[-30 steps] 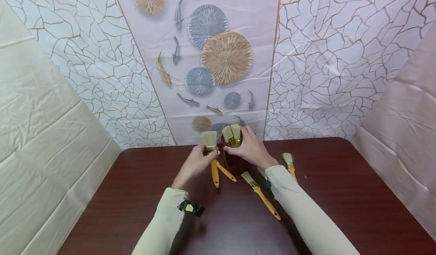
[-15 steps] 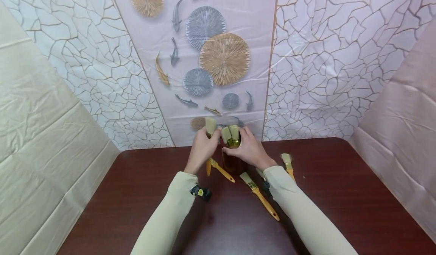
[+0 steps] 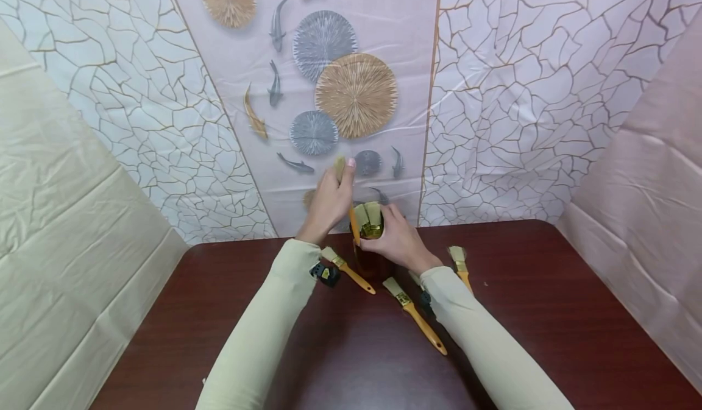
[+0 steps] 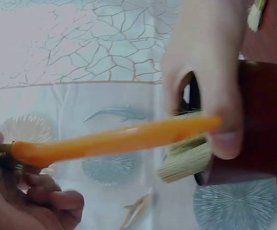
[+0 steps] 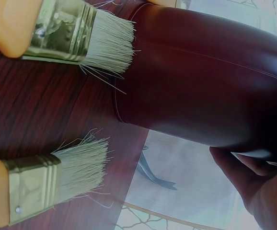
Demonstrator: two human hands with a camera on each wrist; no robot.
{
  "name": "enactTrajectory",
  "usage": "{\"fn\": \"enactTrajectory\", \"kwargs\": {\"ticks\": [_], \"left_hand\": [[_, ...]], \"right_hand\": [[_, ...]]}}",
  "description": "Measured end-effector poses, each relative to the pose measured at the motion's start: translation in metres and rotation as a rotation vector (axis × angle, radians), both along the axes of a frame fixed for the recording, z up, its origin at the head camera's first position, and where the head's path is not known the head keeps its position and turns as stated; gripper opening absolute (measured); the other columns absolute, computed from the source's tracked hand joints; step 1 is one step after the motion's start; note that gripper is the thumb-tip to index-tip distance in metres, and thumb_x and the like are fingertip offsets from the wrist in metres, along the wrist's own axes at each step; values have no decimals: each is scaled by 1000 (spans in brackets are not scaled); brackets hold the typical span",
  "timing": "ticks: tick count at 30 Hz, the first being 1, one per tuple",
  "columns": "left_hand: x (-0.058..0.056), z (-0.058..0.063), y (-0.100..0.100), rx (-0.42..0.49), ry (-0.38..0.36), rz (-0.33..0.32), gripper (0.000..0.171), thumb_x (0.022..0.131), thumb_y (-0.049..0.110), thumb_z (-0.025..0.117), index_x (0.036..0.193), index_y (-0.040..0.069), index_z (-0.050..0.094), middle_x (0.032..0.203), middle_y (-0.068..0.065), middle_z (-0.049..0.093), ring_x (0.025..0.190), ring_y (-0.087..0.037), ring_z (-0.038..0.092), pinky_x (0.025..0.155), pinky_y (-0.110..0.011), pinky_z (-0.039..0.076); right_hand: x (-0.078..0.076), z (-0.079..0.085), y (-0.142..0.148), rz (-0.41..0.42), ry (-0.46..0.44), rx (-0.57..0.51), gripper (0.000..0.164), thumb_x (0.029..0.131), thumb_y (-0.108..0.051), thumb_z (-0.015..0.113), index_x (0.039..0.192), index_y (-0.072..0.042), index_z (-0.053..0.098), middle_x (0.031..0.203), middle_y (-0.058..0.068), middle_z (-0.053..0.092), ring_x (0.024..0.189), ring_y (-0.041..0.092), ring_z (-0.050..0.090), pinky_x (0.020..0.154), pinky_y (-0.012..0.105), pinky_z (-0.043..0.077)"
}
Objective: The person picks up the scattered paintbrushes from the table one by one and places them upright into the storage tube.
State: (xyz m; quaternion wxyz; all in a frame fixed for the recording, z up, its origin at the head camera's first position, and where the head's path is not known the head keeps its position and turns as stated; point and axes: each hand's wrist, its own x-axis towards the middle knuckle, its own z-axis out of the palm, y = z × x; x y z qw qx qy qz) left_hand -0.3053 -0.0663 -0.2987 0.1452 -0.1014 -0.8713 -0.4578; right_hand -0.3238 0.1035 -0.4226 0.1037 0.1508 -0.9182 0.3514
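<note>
- While the right hand (image 3: 400, 239) braces the cup (image 3: 374, 266), the left hand (image 3: 329, 201) presents the held brush (image 3: 354, 224), handle downward, bristles up.
- Left hand: grip clamped on the held brush toward its bristle end; handle projecting free.
- Right hand: grip curled round the cup near the mouth, thumb on the near side.
- Cup: dark red, one; standing on the table (image 3: 548, 300) toward the back edge.
- Cupped brushes (image 3: 368, 215): at least two, bristles up, occupying part of the mouth.
- Held brush, position: handle tip at the near rim, overlapping the right thumb in the left wrist view; contact cannot be told; seemingly not inside the cup.
- Loose on the table: left brush (image 3: 353, 274); front brush (image 3: 419, 320); far brush (image 3: 460, 265), partly behind the right sleeve (image 3: 488, 331).
- Handling, as judged: tip best lifted over the rim, clear of the thumb, and aimed at a gap beside the cupped brushes; handle kept near upright on lowering; release only once the ferrule bears on something.
- Risk, as judged: a low tip would strike thumb or rim; firm bracing should guard against tipping.
</note>
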Motion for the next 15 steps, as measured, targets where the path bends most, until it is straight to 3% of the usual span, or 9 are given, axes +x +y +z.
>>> {"fn": "enactTrajectory", "kwargs": {"ticks": [2,4,10,15], "left_hand": [[-3,2,-2,13,29,-17,56,112,57,36,96,7,55,85,-15,57,73,-29,54,70,-46,51],[-5,3,-4,17,66,-18,48,112,52,42,86,12,49,73,-6,48,63,-22,46,61,-39,44],[-7,8,-15,6,122,22,41,109,44,59,83,12,57,68,-3,53,57,-18,52,53,-31,44],[-11,19,-19,-53,227,27,37,105,41,67,84,10,63,68,-6,58,57,-21,54,52,-32,43]], "right_hand": [[0,0,0,1,-7,-2,102,80,-65,80,156,-8,44,132,6,50,102,29,60,86,48,56],[1,0,0,1,-6,4,103,80,-65,80,157,-7,43,135,8,50,105,30,61,88,49,56],[1,1,-2,-4,16,58,110,80,-78,73,155,-2,44,132,11,49,96,30,59,82,48,56],[-1,0,0,-13,8,57,112,78,-82,72,154,-3,45,131,9,49,94,28,58,82,47,55]]}}
